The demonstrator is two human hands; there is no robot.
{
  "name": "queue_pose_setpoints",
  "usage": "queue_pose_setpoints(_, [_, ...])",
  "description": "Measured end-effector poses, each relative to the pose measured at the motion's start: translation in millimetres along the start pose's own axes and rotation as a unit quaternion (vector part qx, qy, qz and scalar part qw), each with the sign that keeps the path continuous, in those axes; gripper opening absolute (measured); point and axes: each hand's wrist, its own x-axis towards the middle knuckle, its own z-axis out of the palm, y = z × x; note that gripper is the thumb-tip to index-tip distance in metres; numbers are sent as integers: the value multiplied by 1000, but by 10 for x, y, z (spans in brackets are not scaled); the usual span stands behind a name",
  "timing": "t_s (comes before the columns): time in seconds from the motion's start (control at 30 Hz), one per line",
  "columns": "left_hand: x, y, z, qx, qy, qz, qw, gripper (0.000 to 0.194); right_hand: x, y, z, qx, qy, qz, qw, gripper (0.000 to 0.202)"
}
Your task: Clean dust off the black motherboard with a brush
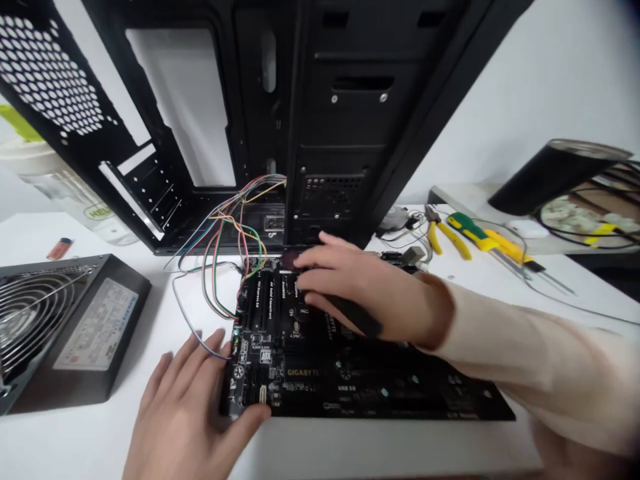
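Observation:
A black GIGABYTE motherboard (pixel 300 373) lies flat on the white table before the standing computer case. My left hand (pixel 193 407) rests at its left corner, fingers spread on the table and thumb against the front edge. Over the board's middle is my right hand (pixel 350 277), its fingers curved toward the back edge. A slim black handle (pixel 355 315) sticks out beneath its palm; what kind of tool it is I cannot tell. Thin coloured wires (pixel 215 267) run from the case to connectors along the board's left edge.
Right behind the board towers the open black computer case (pixel 330 133). A power supply (pixel 95 320) with a round fan grille stands on the left, near a small orange lighter-like item (pixel 59 249). Yellow-handled pliers (pixel 447 233) and screwdrivers (pixel 495 243) lie at right.

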Motion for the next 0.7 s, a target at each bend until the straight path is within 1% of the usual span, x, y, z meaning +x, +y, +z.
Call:
queue_pose_setpoints(0.07, [-23,-31,37,2,-1,7,1000,59,10,140,65,-68,-40,37,996,17])
queue_pose_setpoints(0.13, [-31,-53,55,-1,-2,14,1000,61,8,197,72,-65,-91,32,993,13])
queue_pose_setpoints(0.17, [-29,-59,55,-4,-5,17,1000,61,6,194,46,-41,-100,24,994,13])
queue_pose_setpoints(0.2, [-24,-62,50,-8,-9,19,1000,61,6,179,3,-10,-93,18,995,14])
queue_pose_setpoints(0.27, [-9,-64,29,-17,-13,23,1000,61,13,151,-94,43,-56,6,998,14])
queue_pose_setpoints(0.3, [-2,-64,18,-21,-14,24,999,61,21,151,-129,41,-27,1,999,15])
queue_pose_setpoints(0.37, [7,-63,-1,-28,-14,23,999,60,33,183,-148,-7,-12,7,1000,15])
queue_pose_setpoints(0.4, [7,-63,-8,-31,-15,22,999,59,32,207,-134,-42,-19,14,999,14])
queue_pose_setpoints(0.47, [4,-59,-19,-33,-19,16,999,56,12,247,-96,-89,-63,20,994,12])
queue_pose_setpoints(0.53, [0,-51,-26,-35,-24,9,999,55,-33,264,-89,-72,-105,17,992,13])
queue_pose_setpoints(0.6, [0,-39,-28,-40,-29,7,999,57,-90,277,-123,-16,-99,17,995,16])
queue_pose_setpoints(0.63, [0,-32,-27,-44,-28,9,999,58,-119,292,-144,5,-84,13,996,17])
queue_pose_setpoints(0.7, [-1,-15,-19,-52,-24,2,998,59,-173,340,-162,-2,-54,-1,999,18])
